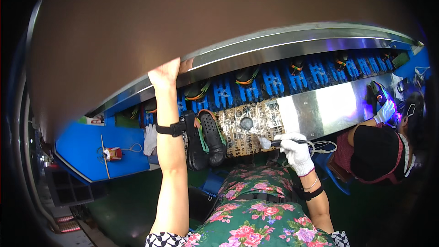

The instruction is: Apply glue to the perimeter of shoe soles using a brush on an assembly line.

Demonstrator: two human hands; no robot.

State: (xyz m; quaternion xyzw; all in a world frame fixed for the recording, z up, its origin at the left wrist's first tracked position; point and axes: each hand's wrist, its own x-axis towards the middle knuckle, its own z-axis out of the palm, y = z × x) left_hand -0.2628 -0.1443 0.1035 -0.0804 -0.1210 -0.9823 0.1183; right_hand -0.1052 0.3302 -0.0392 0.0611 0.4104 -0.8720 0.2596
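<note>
A long conveyor of bright blue plastic cradles (273, 82) runs under a curved polished-steel hood (274, 48); the bare left hand (165, 74) reaches up, fingers laid flat and close together against the hood's lower rim, holding nothing; two black rubber-soled sandals with green and orange straps (206, 139) lean on the conveyor's front beside that forearm; the white-gloved right hand (295, 150) is curled tight round a slim dark-handled brush (275, 143), its pale tip just beside the paper-covered front panel (249, 126).
</note>
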